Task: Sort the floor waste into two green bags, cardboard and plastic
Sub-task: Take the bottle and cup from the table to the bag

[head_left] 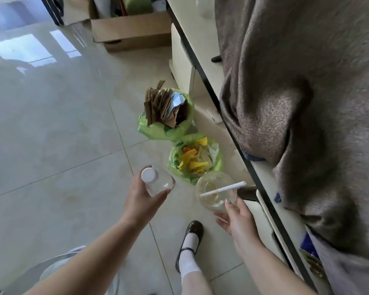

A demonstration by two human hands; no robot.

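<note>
The left hand (141, 199) grips a clear plastic bottle with a white cap (158, 182); the right hand (234, 218) holds a clear plastic cup with a white straw (216, 192). Both hover over the pale tiled floor (51, 135), near a green bag of yellow plastic scraps (195, 158). Beyond it stands a green bag of brown cardboard (166, 113).

The bottle (158, 183) between the fingers of the left hand (140, 199) is clear, and its cap (148, 174) is white. The cup (216, 191) above the right fingers (230, 206) is transparent with a pale yellow tint, and its straw (223, 189) is white. Beyond the fingertips, two bags are light green: the far bag (165, 133) carries brown cardboard (158, 107), the near bag (173, 158) shows yellow and orange pieces (192, 158). The shoe (192, 231) is dark brown, the sock (188, 250) white. The floor (51, 124) is pale beige.
</note>
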